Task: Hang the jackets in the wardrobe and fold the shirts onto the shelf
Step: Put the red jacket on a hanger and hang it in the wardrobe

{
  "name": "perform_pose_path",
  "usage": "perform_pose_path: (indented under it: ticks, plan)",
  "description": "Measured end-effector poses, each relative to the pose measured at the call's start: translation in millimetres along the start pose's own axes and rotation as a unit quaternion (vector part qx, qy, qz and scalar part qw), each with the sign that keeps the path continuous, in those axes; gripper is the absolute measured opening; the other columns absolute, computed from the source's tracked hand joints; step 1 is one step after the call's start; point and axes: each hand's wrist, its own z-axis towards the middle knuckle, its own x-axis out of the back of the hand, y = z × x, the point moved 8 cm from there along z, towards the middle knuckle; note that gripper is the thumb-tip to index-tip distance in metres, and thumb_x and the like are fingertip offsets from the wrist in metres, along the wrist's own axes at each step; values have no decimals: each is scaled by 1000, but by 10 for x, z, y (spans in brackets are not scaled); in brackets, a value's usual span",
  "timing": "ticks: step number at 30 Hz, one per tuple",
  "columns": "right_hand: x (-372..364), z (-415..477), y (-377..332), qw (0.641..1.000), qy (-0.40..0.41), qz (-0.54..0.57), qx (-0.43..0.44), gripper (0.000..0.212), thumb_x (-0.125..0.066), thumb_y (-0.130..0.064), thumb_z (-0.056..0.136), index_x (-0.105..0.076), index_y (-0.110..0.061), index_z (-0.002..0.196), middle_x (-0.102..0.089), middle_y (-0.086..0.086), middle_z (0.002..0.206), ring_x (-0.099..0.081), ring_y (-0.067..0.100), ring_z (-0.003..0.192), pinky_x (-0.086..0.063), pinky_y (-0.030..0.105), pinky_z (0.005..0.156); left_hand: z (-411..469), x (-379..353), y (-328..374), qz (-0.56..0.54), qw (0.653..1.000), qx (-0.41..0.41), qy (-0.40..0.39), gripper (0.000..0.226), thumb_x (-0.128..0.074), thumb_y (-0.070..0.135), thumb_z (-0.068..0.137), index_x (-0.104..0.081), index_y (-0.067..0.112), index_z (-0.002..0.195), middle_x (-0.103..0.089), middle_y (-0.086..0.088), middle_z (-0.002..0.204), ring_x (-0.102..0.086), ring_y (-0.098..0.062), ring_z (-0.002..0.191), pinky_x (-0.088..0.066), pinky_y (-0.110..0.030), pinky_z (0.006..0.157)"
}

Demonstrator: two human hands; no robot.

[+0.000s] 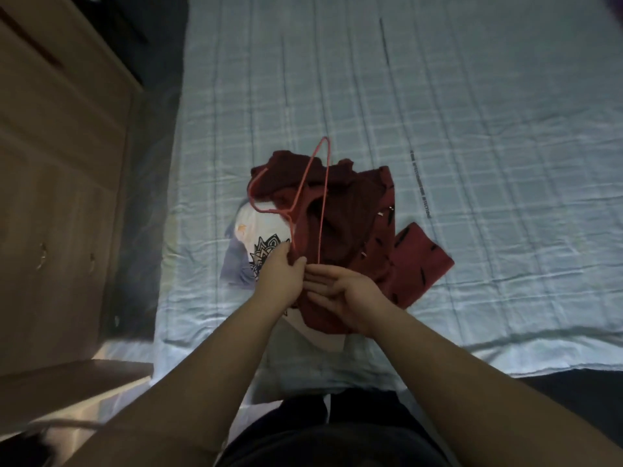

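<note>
- Both bare forearms reached forward from the near edge of the view and met over a heap of clothes on the bed (438, 129).
- The left hand (281, 276) was turned palm inward, its fingers pinched shut on the near end of a pink wire hanger (305, 192), which rose up and away from the hand towards the far side.
- The right hand (340, 294) lay just beside the left, palm turned up and leftward, fingers stretched out and loosely parted; its fingertips (312, 271) met the left hand at the hanger's wire, though whether they gripped the wire could not be told.
- A dark red jacket (357, 224) with black marks lay crumpled on the pale checked sheet under the hanger, one sleeve flung to the right.
- A white shirt (261, 230) with a dark printed design lay at the left of the jacket, partly beneath it.
- A wooden wardrobe (60, 183) stood along the left, well apart from the heap.
</note>
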Motion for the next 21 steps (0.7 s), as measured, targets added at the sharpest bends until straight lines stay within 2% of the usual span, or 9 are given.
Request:
perform_pose_path:
  ticks: [2,5,9,12,14,18,21]
  plan:
    - [-151,-85,69,999,33,-7,24,51,-32,14,87,-55,-2,129,-62,20,128,-63,31,116,-52,39,98,-153,229,-124,-31,999,-17,5,18,-56,11,94,-61,11,111,-63,-1,95,-61,-25,97,-43,-29,81]
    - [-216,-197,13,994,66,-63,59,39,-35,5,92,-59,-8,121,-67,15,117,-67,29,105,-54,38,89,-288,383,-211,-46,999,-25,3,24,-53,11,96,-58,10,119,-62,-1,104,-58,-23,103,-42,-29,86]
    - [-374,-428,-152,986,94,-97,101,26,-44,4,94,-63,-10,107,-69,9,94,-67,20,78,-54,34,76,-442,866,-290,-80,995,-32,59,28,-51,12,98,-55,6,125,-64,-13,115,-59,-28,106,-44,-34,92]
    - [-444,-556,-329,974,111,-144,132,18,-52,5,92,-63,-8,100,-67,11,84,-63,17,66,-52,28,64,-526,1205,-272,-100,992,-44,67,20,-49,12,98,-57,8,117,-64,-10,109,-60,-26,102,-44,-31,85]
    - [-487,-558,-410,967,116,-179,140,17,-54,6,90,-63,-7,97,-65,12,81,-60,17,63,-50,25,58,-606,1358,-278,-93,992,-55,62,14,-47,12,100,-56,11,110,-62,-3,100,-57,-21,95,-39,-27,77]
    - [-537,-335,-469,949,123,-255,141,18,-56,8,88,-63,-7,93,-66,15,82,-59,20,63,-47,21,47,-772,1418,-551,-76,994,-38,66,14,-46,14,101,-54,9,110,-56,1,92,-53,-17,87,-39,-30,75]
    - [-524,2,-394,921,109,-352,127,18,-59,2,89,-65,-14,92,-66,13,86,-62,20,74,-48,25,56,-915,1365,-915,-67,993,17,97,12,-46,17,101,-48,7,94,-54,-5,80,-51,-18,73,-37,-26,62]
